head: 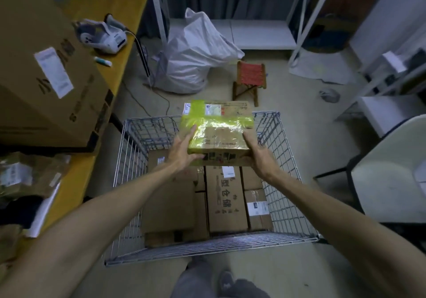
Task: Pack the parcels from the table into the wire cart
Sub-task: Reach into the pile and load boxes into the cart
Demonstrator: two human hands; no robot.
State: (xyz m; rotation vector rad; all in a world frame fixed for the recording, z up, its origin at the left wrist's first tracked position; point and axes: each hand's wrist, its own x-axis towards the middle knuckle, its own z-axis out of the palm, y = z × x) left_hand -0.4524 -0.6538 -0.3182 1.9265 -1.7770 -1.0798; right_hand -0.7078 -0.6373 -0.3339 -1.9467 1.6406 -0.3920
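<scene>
A cardboard parcel wrapped in yellow-green tape (219, 131) hangs above the far half of the wire cart (129, 182). My left hand (182, 150) holds its left side with fingers spread along the edge, thumb under the near corner. My right hand (258, 155) grips its right near corner. Several cardboard parcels (226, 203) lie flat inside the cart below. On the yellow table (110, 21) at the left stands a large cardboard box (46, 67), with smaller bagged parcels (27, 175) nearer to me.
A label printer (101, 35) sits at the table's far end. Beyond the cart stand a white sack (193, 55), a small red stool (250, 78) and a white shelf frame (230, 32). A white chair (391, 171) is at the right.
</scene>
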